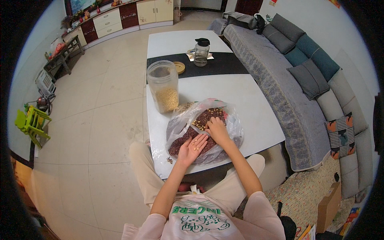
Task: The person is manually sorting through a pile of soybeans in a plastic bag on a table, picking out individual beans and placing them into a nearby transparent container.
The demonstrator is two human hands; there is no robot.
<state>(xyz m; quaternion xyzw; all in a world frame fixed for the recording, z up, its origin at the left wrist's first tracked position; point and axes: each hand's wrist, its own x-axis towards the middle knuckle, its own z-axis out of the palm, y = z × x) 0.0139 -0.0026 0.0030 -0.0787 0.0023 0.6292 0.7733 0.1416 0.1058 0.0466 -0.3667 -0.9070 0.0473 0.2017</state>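
A clear plastic bag lies wide at the mouth on the table, with dark red beans inside. Pale yellow beans are scattered over the far part of the dark ones. My left hand rests palm up at the near side of the bag, fingers stretched out, with several yellow beans on the palm. Just to its right, my right hand reaches into the bag with bent fingers at the beans; whatever its fingertips hold is too small to make out. Behind the bag at left stands a clear lidless jar, partly filled with yellow beans.
The white table has a black band across it. On it are a gold lid and a clear bottle with a black cap. A grey sofa runs along the right; a green child's chair stands at left.
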